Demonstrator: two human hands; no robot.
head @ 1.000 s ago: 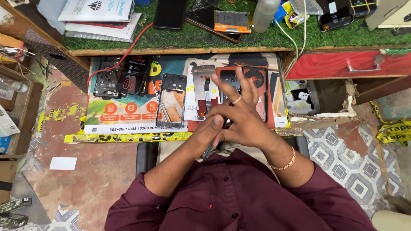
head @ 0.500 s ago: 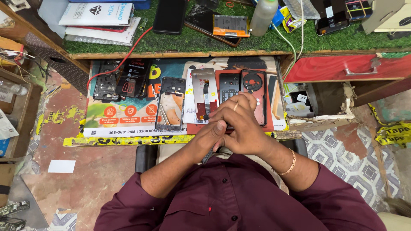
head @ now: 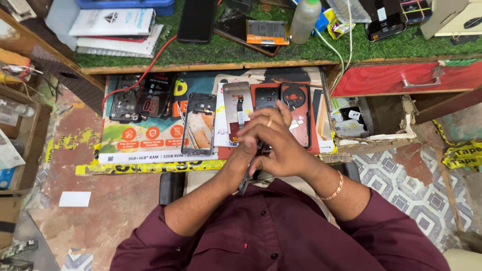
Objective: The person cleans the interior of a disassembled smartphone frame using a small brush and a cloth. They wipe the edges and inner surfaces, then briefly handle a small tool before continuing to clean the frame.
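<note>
My two hands meet over the front edge of a pull-out board covered with a printed poster [head: 150, 145]. My right hand [head: 281, 145], with a ring and a gold bracelet, curls over my left hand [head: 245, 153], which is mostly hidden beneath it. Between them they grip a thin dark flat phone part [head: 247, 175], seen edge-on and slanting down toward my chest. Just beyond the fingers lie a grey display panel [head: 237, 108], an empty phone frame [head: 199, 123] and a dark back cover with a round camera ring [head: 297, 108].
More dark phone parts [head: 125, 103] and a red cable lie at the board's left. The green-matted bench [head: 211, 52] behind holds booklets, phones and a plastic bottle [head: 305, 20]. An open red drawer [head: 396, 80] and a torn box of bits [head: 369, 123] stand at the right.
My right hand's fingers, spread upward a second ago, have curled down over the left hand. Both hands have drawn slightly toward my body with the dark part.
</note>
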